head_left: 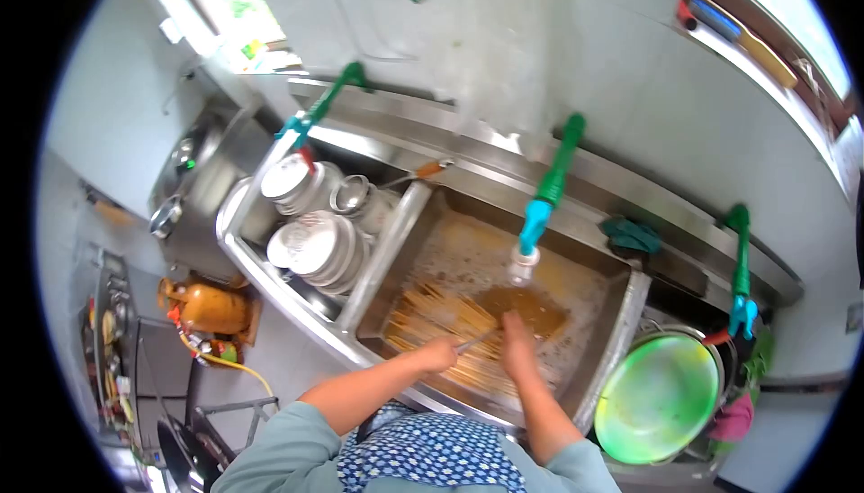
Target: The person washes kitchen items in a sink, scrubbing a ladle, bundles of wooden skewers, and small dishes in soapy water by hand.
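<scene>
Two hands low over the sink [385,255]: left closed round a thin rod [472,342] angled at the right hand [516,338], whose grip I can't tell. Chopsticks [425,315] lie just beyond the left hand [438,355], left of the right one, mostly slanting far-left to near-right.

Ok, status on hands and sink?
Left hand gripping thin handle. Right hand close by, grip unclear. Pale sticks bunched in murky water. Tap hangs just beyond.
</scene>
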`<state>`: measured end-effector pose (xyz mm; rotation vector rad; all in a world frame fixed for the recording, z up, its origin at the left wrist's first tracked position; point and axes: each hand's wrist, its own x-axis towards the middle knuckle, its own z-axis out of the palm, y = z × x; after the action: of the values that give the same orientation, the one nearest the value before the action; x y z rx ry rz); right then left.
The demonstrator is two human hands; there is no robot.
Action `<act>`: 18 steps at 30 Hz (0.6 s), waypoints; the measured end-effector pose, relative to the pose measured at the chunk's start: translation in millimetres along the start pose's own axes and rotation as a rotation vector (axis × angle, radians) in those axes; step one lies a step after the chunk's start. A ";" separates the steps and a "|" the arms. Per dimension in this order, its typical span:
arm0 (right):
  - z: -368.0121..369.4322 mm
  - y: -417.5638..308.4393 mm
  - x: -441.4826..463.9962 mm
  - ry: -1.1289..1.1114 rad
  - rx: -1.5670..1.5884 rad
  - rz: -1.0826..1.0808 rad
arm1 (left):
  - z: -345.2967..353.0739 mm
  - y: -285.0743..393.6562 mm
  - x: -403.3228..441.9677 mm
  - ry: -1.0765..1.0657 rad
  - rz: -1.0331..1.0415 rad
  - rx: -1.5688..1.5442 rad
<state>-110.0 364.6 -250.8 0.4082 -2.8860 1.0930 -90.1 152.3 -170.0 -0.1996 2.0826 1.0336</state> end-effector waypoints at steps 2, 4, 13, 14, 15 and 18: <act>-38.1 -17.2 5.4 0.013 0.195 0.102 | -27.1 5.4 -40.9 0.080 0.079 0.254; -57.1 -22.1 4.7 0.008 0.238 0.142 | -51.3 8.1 -75.9 0.142 0.194 0.430; -27.8 22.0 -24.9 -0.056 0.297 0.245 | -139.2 -24.2 -153.4 0.475 0.054 -0.574; -21.7 23.4 -22.6 -0.096 0.317 0.292 | -151.7 -39.6 -141.5 0.550 0.082 -0.366; -17.7 24.0 -20.0 -0.134 0.336 0.340 | -166.7 -54.5 -127.8 0.618 0.112 -0.156; -14.3 20.9 -9.4 -0.027 0.168 0.307 | -201.0 -39.8 -95.6 0.737 0.061 0.184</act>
<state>-107.2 391.2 -254.8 -0.0216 -2.9586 1.3861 -124.1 -38.9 -54.1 -0.4827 2.8433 0.8684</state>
